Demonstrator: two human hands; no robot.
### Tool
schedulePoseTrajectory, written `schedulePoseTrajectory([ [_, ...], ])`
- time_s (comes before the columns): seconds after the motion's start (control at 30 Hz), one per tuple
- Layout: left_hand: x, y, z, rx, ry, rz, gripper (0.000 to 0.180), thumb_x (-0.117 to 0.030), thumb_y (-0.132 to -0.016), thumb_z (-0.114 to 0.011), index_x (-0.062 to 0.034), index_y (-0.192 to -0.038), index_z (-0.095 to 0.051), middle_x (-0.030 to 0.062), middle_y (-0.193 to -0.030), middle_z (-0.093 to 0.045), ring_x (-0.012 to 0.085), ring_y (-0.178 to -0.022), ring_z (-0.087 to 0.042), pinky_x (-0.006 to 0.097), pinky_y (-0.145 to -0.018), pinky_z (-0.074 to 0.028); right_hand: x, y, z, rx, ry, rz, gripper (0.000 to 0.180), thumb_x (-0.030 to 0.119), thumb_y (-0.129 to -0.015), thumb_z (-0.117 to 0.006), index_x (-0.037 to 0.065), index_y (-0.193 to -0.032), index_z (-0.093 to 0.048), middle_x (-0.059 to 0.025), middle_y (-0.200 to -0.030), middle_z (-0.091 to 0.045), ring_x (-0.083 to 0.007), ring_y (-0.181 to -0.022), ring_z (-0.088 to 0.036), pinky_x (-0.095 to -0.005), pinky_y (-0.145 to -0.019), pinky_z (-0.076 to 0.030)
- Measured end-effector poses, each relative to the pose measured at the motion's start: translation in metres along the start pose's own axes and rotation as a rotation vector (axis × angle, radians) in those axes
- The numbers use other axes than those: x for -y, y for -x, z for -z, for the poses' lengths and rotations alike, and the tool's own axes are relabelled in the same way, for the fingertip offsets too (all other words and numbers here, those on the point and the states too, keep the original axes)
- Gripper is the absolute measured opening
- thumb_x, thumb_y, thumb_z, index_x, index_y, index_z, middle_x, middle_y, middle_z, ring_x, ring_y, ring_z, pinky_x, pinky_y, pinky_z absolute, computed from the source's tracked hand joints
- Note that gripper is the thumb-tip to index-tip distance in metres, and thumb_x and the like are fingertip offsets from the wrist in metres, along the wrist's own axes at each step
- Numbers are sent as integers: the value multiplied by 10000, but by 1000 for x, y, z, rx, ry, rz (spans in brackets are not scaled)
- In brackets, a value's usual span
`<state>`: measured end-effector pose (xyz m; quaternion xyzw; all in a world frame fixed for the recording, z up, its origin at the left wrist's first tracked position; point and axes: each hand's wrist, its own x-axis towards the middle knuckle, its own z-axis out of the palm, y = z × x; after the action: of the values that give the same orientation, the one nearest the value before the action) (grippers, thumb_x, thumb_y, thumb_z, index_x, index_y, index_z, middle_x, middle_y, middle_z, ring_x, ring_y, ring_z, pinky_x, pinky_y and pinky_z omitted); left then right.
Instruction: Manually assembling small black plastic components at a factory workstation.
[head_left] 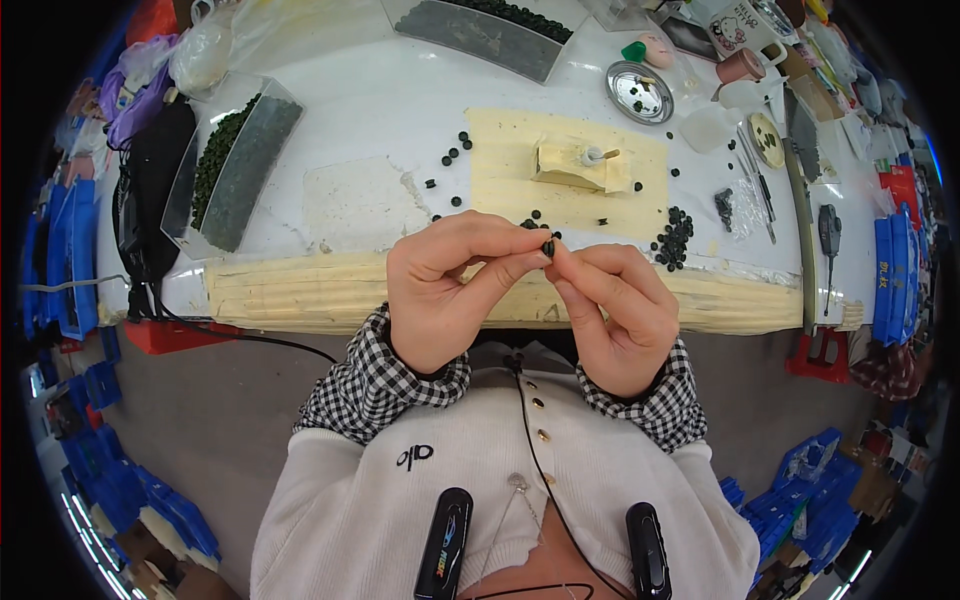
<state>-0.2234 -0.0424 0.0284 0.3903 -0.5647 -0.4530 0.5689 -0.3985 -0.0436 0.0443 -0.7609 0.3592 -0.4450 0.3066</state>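
A small dark piece is pinched by the finger and thumb of the left hand, over the table's front edge. It is met by the right hand; whether it is gripped there cannot be told. It seems to be getting turned or fitted, so steady fingers are needed. Loose dark beads and a yellow block could be bumped.

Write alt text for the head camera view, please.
A person's left hand pinches a small dark bead-like piece, the right hand meeting it from the other side, at a white worktable. Similar pieces lie scattered beyond, around a cream block; clear bins hold heaps of dark ones.
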Motion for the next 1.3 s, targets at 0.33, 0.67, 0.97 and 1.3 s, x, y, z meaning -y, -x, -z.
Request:
schedulePoseTrajectory([
  [0.33,2,0,0,-7,30,21,162,55,-787,-655,15,-942,-680,103,-848,-678,138,-761,-624,223,-660,-467,-4,0,-3,-26,5,23,334,-79,-772,-650,9,-1094,-649,-104,-869,-611,-171,-689,-589,-231,-577,-473],
  [0.67,2,1,0,-8,34,43,168,54,-787,-656,13,-948,-681,96,-841,-672,124,-751,-608,215,-641,-454,-3,0,-4,-27,5,20,332,-78,-775,-649,8,-1095,-648,-102,-867,-609,-163,-685,-588,-228,-573,-471],
  [0.97,4,2,1,-10,34,35,172,60,-782,-659,13,-946,-682,98,-843,-671,125,-750,-604,219,-642,-450,-3,0,-4,-18,-11,2,331,-77,-783,-642,12,-1102,-646,-102,-879,-610,-155,-685,-586,-225,-569,-469],
  [1.3,5,2,1,-8,53,35,171,60,-783,-660,17,-947,-679,99,-853,-670,123,-753,-605,215,-641,-452,-3,1,-3,-14,-23,-3,334,-81,-784,-638,9,-1105,-644,-103,-880,-609,-153,-698,-589,-223,-578,-471],
])
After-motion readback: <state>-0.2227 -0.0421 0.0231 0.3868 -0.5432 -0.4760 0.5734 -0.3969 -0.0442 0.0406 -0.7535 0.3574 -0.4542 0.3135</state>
